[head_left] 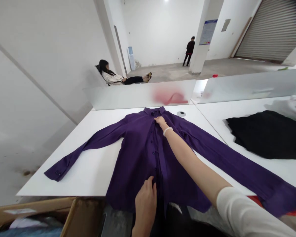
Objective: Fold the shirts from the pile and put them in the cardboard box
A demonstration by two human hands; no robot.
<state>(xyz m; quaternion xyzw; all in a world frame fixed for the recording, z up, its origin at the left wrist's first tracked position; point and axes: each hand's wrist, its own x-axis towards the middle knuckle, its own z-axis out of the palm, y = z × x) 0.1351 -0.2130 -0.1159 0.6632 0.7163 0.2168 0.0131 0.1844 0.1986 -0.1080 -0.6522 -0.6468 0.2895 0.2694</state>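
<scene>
A purple button-up shirt (138, 154) lies face up on the white table (93, 164), sleeves spread out to both sides. My right hand (160, 121) reaches far up the button placket just below the collar, fingers closed in a pinch on the fabric. A white bead bracelet sits on that wrist. My left hand (146, 197) rests at the shirt's lower hem near the table's front edge, fingers curled onto the cloth beside the placket.
A black garment (266, 133) and a pale one lie on the adjoining table at right. Frosted dividers (138, 95) stand behind the tables. A cardboard box (51, 214) with clothes sits at lower left. One person sits in a chair, another stands far back.
</scene>
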